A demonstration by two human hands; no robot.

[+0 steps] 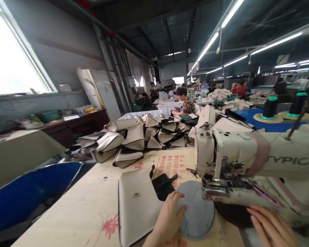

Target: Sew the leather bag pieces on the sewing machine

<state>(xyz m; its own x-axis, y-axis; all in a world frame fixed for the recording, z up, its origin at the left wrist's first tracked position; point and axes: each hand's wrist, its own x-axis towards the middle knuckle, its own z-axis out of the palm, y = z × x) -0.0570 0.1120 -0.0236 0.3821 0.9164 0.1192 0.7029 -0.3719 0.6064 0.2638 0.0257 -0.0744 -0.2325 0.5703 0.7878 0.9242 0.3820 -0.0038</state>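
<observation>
My left hand lies flat on the left edge of a round grey fabric piece, fingers spread, beside a cream bag panel with a small metal clasp. A black fabric piece lies just behind my fingers. The round piece sits under the head of a cream sewing machine. My right hand rests open on the machine bed at the lower right, next to a dark round piece under the machine arm.
A heap of cream and black bag parts covers the far end of the wooden table. A blue bin stands at the left. Thread cones stand at the right. A seated person works behind the heap.
</observation>
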